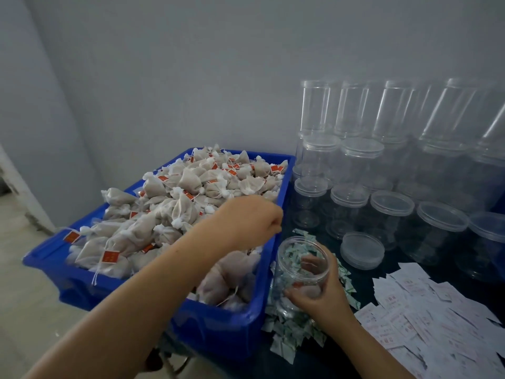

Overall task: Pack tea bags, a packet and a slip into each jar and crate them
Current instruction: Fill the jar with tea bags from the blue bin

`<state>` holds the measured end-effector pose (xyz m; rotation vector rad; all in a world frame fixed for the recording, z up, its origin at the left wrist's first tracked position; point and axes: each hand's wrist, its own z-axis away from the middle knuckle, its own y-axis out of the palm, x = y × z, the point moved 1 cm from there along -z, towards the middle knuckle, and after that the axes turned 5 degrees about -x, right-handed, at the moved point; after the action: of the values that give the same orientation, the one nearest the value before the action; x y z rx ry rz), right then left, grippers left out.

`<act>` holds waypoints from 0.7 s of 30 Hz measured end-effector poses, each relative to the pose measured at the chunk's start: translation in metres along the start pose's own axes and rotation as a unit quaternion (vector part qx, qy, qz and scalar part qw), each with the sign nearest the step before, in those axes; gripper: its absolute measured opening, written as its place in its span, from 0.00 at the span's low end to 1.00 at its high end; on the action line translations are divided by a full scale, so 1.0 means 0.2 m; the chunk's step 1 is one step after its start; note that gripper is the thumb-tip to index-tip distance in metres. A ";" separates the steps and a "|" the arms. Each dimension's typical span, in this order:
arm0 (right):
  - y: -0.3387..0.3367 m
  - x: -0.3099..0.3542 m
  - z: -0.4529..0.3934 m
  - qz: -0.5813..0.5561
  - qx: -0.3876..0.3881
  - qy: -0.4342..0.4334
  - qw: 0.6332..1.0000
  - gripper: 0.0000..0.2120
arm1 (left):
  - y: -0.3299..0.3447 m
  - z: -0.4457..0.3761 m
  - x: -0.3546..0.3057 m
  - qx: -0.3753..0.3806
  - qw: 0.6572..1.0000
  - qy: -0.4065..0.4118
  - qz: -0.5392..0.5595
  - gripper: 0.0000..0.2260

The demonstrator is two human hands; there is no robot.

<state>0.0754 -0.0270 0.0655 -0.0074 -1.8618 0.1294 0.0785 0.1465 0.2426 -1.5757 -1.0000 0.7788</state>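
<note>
The right hand's (pixel 322 294) fingers (pixel 293 292) curl round one open jar (pixel 300 272) and clamp its clear wall; the jar stands just right of the blue crate (pixel 240 324), its long axis tilted and its mouth pointing up and toward the camera. The left hand (pixel 251 220) hangs over the crate's right rim, just above the jar; its fingers are curled downward, and what they pinch, if anything, cannot be told. The crate holds a heap of tea bags (pixel 175 209), too many to count. Green packets (pixel 295 332) lie scattered round the jar's base. One loose lid (pixel 362 250) lies right of the jar, and white slips (pixel 426 318) spread over the dark tabletop (pixel 363 272) further right. Beyond the jar, lidded empty jars (pixel 388 165) are stacked in two tiers, the count unclear.
</note>
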 end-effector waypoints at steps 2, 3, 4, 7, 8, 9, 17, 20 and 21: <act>0.00 0.00 0.00 0.000 0.003 -0.004 1.000 0.46 | -0.02 0.06 0.12 -0.009 0.998 -0.051 -0.028 0.07; 0.00 0.01 0.00 -0.001 0.004 -0.005 1.000 0.46 | -0.02 0.09 0.18 -0.004 0.996 -0.076 -0.046 0.07; 0.00 0.01 0.00 -0.002 0.004 -0.006 1.000 0.45 | -0.01 0.11 0.23 0.005 0.993 -0.100 -0.065 0.06; 0.00 0.01 -0.01 0.003 0.006 -0.012 1.000 0.44 | 0.04 0.16 0.35 0.054 0.977 -0.166 -0.122 0.07; 0.00 0.01 0.00 0.005 0.007 -0.013 1.000 0.44 | 0.06 0.17 0.38 0.069 0.971 -0.180 -0.139 0.06; 0.00 0.01 0.00 0.005 0.008 -0.016 1.000 0.44 | 0.09 0.17 0.40 0.074 0.967 -0.191 -0.152 0.06; 0.00 0.01 0.01 0.002 0.006 -0.015 1.000 0.44 | 0.14 0.14 0.43 0.067 0.964 -0.204 -0.157 0.06; 0.00 0.01 0.00 0.006 0.002 -0.017 1.000 0.45 | 0.15 0.14 0.44 0.041 0.974 -0.188 -0.122 0.04; -0.01 0.01 0.00 0.008 0.002 -0.017 1.000 0.45 | 0.15 0.15 0.44 0.032 0.977 -0.181 -0.110 0.04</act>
<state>0.0746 -0.0281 0.0672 -0.0176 -1.8962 0.1455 0.0974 0.2357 0.2081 -1.2650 -1.3727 0.9523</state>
